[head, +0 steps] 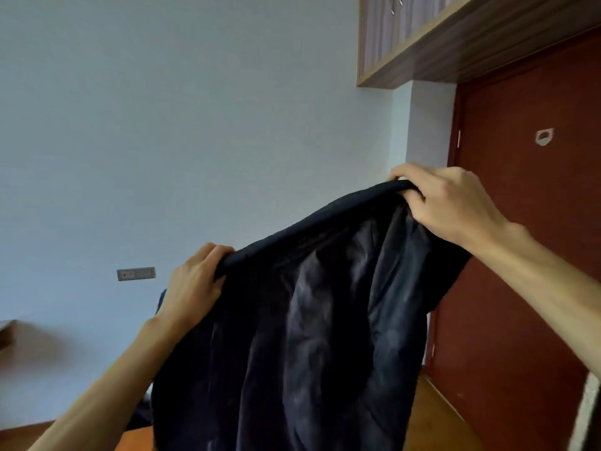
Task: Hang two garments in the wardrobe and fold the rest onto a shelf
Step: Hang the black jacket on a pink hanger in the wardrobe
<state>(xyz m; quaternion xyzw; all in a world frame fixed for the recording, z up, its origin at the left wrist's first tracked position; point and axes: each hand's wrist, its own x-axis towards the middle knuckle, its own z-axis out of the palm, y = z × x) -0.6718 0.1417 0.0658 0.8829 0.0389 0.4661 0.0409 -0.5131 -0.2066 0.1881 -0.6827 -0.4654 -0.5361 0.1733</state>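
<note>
A dark navy garment (312, 320) with a shiny lining hangs in the air in front of me, stretched between both hands. My left hand (193, 284) grips its upper edge at the lower left. My right hand (445, 200) grips the same edge higher up at the right, so the edge slopes up to the right. The garment's lower part runs out of the frame at the bottom. No hanger and no open wardrobe shelf are in view.
A pale wall fills the left and centre, with a socket strip (136, 273) low on it. A dark red door (527, 222) stands at the right under an overhead wooden cabinet (422, 37). Wooden floor (432, 415) shows beneath the door.
</note>
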